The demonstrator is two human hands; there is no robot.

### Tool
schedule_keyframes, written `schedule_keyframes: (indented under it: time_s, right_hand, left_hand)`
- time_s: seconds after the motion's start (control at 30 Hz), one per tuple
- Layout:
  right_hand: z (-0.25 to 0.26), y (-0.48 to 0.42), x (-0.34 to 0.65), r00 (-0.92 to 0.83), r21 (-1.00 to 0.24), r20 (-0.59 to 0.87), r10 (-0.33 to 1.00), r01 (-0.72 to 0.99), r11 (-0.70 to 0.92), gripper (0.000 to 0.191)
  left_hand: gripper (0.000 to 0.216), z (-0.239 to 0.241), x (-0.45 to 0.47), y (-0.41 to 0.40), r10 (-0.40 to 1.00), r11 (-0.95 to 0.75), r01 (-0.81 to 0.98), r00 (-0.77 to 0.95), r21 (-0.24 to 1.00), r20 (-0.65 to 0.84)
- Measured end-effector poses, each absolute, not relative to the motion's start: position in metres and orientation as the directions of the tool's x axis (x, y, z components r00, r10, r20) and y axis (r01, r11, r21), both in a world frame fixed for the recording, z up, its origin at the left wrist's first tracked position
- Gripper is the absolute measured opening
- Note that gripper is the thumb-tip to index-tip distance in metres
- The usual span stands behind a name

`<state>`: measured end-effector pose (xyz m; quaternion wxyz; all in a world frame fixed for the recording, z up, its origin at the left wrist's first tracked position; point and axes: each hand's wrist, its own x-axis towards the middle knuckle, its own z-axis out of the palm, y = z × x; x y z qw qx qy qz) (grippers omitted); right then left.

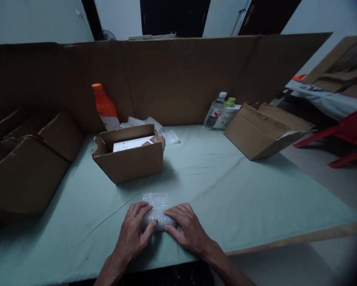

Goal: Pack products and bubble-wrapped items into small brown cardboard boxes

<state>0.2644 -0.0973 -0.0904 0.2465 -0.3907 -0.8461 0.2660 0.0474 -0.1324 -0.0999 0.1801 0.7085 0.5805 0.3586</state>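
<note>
A small bundle of clear bubble wrap [158, 204] lies on the green cloth near the table's front edge, with a flat flap stretching away from me. My left hand [136, 224] grips its left end, thumb on the near side and fingers over the top. On the right end, my right hand [186, 225] holds it the same way. Whatever the wrap may enclose cannot be made out. Just beyond stands an open cardboard box [139, 163] with a white box [132, 144] inside.
Several large cardboard boxes [26, 174] fill the left side. Behind are an orange bottle [105, 105], loose bubble wrap [170, 137], a clear bottle [214, 112] and a green-capped pouch [228, 113]. Another open carton [255, 129] sits at right. A cardboard wall [178, 79] closes the back.
</note>
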Motion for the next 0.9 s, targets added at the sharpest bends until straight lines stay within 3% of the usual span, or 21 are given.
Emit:
schedule_keyframes:
  time_s: [0.13, 0.27, 0.47, 0.53, 0.67, 0.77, 0.9]
  right_hand:
    - [-0.088, -0.099, 0.265, -0.578, -0.659, 0.216, 0.787, 0.508, 0.555, 0.021]
    - [-0.089, -0.101, 0.263, -0.555, -0.607, 0.301, 0.775, 0.515, 0.605, 0.032]
    - [-0.094, -0.094, 0.254, -0.597, -0.61, 0.26, 0.759, 0.507, 0.608, 0.031]
    - [-0.097, -0.091, 0.252, -0.538, -0.654, 0.277, 0.796, 0.501, 0.566, 0.027]
    - [-0.097, -0.092, 0.251, -0.433, -0.748, 0.279, 0.857, 0.463, 0.477, 0.024]
    - [-0.091, -0.099, 0.248, -0.402, -0.781, 0.284, 0.87, 0.43, 0.454, 0.024]
    - [-0.085, -0.107, 0.244, -0.485, -0.775, 0.289, 0.826, 0.388, 0.499, 0.022]
  left_hand:
    - [0.023, -0.099, 0.045, -0.137, 0.955, -0.264, 0.709, 0.097, 0.654, 0.28]
    - [0.022, -0.103, 0.048, -0.131, 0.959, -0.246, 0.718, 0.084, 0.651, 0.271]
    - [0.032, -0.11, 0.046, -0.134, 0.955, -0.122, 0.665, -0.123, 0.737, 0.269]
    - [0.038, -0.108, 0.042, -0.14, 0.95, -0.046, 0.592, -0.223, 0.805, 0.219]
    - [0.057, -0.105, 0.037, -0.153, 0.938, 0.175, 0.329, -0.341, 0.928, -0.056]
    - [0.075, -0.105, 0.041, -0.156, 0.942, 0.21, 0.139, -0.294, 0.968, -0.162]
    - [0.094, -0.095, 0.048, -0.153, 0.955, 0.23, -0.058, -0.176, 0.972, -0.237]
